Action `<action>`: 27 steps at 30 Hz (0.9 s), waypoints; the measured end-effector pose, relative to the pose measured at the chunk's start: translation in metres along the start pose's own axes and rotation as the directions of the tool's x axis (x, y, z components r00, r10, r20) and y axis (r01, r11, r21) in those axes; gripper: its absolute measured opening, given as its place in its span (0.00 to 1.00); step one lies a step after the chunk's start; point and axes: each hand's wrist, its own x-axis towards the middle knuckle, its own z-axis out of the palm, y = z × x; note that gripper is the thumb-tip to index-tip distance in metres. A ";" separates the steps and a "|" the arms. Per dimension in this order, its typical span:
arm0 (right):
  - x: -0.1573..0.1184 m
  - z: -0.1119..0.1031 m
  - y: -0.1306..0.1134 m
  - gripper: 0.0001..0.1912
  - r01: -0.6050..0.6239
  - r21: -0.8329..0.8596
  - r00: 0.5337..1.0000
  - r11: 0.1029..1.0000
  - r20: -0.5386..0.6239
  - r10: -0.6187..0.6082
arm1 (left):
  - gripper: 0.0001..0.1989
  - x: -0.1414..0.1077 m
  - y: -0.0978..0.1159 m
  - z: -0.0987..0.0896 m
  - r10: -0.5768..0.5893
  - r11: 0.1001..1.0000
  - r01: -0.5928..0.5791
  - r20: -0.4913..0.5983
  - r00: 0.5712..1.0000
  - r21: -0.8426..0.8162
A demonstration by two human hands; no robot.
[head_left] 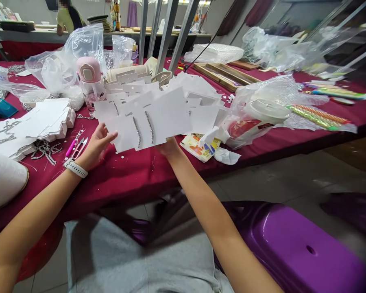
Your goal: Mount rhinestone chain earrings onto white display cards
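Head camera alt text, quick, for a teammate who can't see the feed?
The right hand holds up a fan of white MNG cards, some bearing rhinestone chain strips, with the open left hand at its edge, above a maroon-clothed table littered with plastic bags.

The fan of cards (146,122) is above the middle of the table (125,179), and behind it, at the far side, stands a drinking bottle (91,81). On the left of the table lies a stack of cards (42,122), with small scissors (79,148) just to the right of it, and on the right lies a plastic bag (271,87) with a cup (268,112) inside, while a wooden tray (222,75) is behind this bag. A plastic stool (293,244) stands on the near side, below the table's edge.
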 end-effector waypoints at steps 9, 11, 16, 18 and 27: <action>-0.009 -0.048 -0.029 0.09 -0.160 -0.257 0.986 0.953 -0.005 0.164 | 0.17 0.012 0.006 -0.017 0.252 0.968 -0.247 -0.197 0.947 0.047; -0.010 -0.035 -0.052 0.11 -0.165 -0.428 0.967 0.889 0.105 0.230 | 0.12 0.007 0.021 -0.017 0.407 0.906 -0.391 -0.077 0.910 0.165; -0.012 0.030 -0.074 0.15 -0.135 -0.465 0.858 0.875 0.387 0.338 | 0.18 -0.009 0.043 -0.013 0.416 0.666 -0.581 0.413 0.810 0.468; -0.011 0.046 -0.069 0.14 -0.160 -0.412 0.808 0.897 0.468 0.359 | 0.25 -0.012 0.037 -0.011 0.148 0.620 -0.510 0.550 0.822 0.596; -0.005 0.048 -0.021 0.06 -0.149 -0.204 0.764 0.968 0.598 0.244 | 0.16 -0.006 0.005 -0.014 -0.258 0.519 -0.238 0.416 0.872 0.821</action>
